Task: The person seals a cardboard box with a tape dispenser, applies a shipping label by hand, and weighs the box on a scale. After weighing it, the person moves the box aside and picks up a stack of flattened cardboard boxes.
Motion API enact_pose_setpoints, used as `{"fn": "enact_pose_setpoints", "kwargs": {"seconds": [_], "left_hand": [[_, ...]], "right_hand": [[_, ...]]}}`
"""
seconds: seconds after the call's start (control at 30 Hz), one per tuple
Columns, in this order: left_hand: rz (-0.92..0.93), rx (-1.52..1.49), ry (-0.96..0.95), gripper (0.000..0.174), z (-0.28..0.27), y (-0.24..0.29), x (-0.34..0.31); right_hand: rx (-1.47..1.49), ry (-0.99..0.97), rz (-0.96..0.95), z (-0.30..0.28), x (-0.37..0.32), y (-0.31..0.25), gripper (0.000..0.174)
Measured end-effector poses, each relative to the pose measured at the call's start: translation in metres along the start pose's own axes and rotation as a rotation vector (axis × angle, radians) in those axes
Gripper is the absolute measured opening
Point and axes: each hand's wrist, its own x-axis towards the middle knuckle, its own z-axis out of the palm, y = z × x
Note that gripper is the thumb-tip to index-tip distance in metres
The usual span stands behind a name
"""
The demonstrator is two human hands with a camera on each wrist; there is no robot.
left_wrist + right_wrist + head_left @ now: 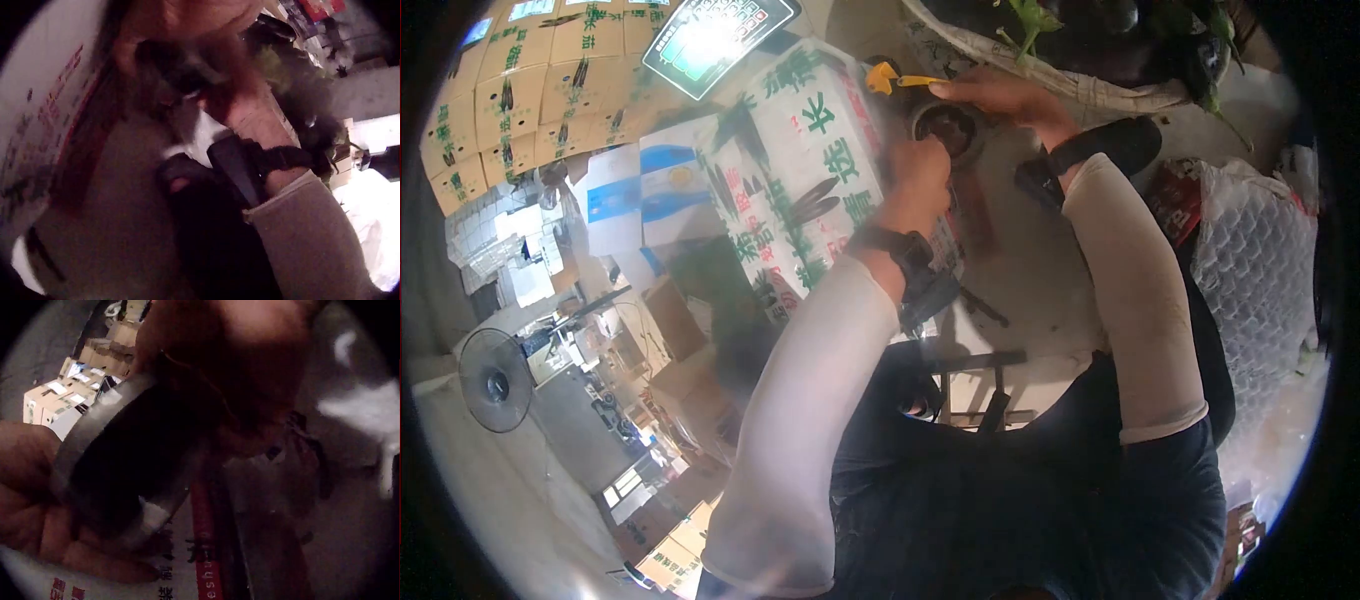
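Observation:
A thick ring-shaped roll, possibly tape [968, 150] [107, 428], is between the two hands in the head view. The left hand [917, 185] [187, 22] [37, 506] grips it, its fingers along the lower side in the right wrist view. Against the roll's other side, the right hand [1010, 100] [240, 112] [231, 356] has curled fingers; its inner fingertips are in shadow. One right fingertip meets the end of a yellow piece [920, 81] in the head view; whether it pinches that piece is unclear. A white carton with green print [800, 150] stands beside the left hand.
A white-rimmed basket [1090, 90] of dark purple vegetables lies beyond the right hand. Bubble wrap [1255, 250] is at the right. Stacked brown cartons [550, 80] fill the upper left, with a round fan [495, 380] below. A dark stand [995, 410] is near the knees.

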Motion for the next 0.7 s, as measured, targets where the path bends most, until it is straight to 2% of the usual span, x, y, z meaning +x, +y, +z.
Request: {"fn": "enact_pose_setpoints", "kwargs": {"seconds": [0.1, 0.17, 0.2, 0.23, 0.3, 0.33, 0.37, 0.43, 0.5, 0.53, 0.6, 0.63, 0.67, 0.7], "left_hand": [[-0.073, -0.428, -0.015, 0.044, -0.011, 0.007, -0.005], [-0.687, -1.387, 0.149, 0.059, -0.054, 0.036, -0.018], [-0.683, -1.401, 0.149, 0.059, -0.047, 0.032, -0.008], [-0.522, -1.248, 0.237, 0.057, -0.033, 0.022, 0.007], [-0.267, -0.582, 0.224, 0.059, -0.009, 0.007, 0.021], [-0.173, -0.26, 0.278, 0.06, 0.003, 0.0, 0.027], [-0.26, -0.694, 0.333, 0.059, 0.003, 0.0, 0.033], [-0.341, -1.132, 0.385, 0.058, 0.007, 0.004, 0.04], [-0.575, -1.271, 0.341, 0.054, -0.019, 0.024, 0.019], [-0.578, -1.273, 0.342, 0.054, -0.017, 0.021, 0.023], [-0.471, -1.273, 0.381, 0.052, 0.001, 0.011, 0.034], [-0.435, -1.272, 0.393, 0.052, 0.008, 0.009, 0.038], [-0.495, -1.169, 0.461, 0.051, 0.007, 0.015, 0.039], [-0.528, -1.118, 0.493, 0.05, 0.006, 0.018, 0.039]], "right_hand": [[-0.059, -0.083, 0.045, 0.002, 0.013, -0.011, 0.055], [-0.197, -0.019, 0.057, 0.002, 0.007, -0.02, 0.055], [-0.211, -0.019, 0.061, 0.001, 0.008, -0.023, 0.055], [-0.238, -0.031, 0.115, -0.001, 0.01, -0.027, 0.056], [-0.267, -0.043, 0.168, -0.006, 0.02, -0.019, 0.058], [-0.109, -0.054, 0.169, -0.006, 0.031, -0.001, 0.057], [-0.03, -0.061, 0.168, -0.003, 0.029, -0.005, 0.057], [0.043, -0.061, 0.145, -0.002, 0.02, -0.01, 0.056], [0.036, -0.058, 0.124, -0.002, 0.016, -0.016, 0.055], [0.094, -0.073, 0.121, -0.001, 0.018, -0.015, 0.054], [0.156, -0.093, 0.123, 0.004, 0.019, -0.009, 0.054], [0.145, -0.058, 0.059, 0.008, 0.021, -0.008, 0.066], [0.13, -0.021, -0.009, 0.007, 0.026, -0.003, 0.077], [0.128, -0.021, -0.011, 0.006, 0.03, 0.001, 0.077]]}}
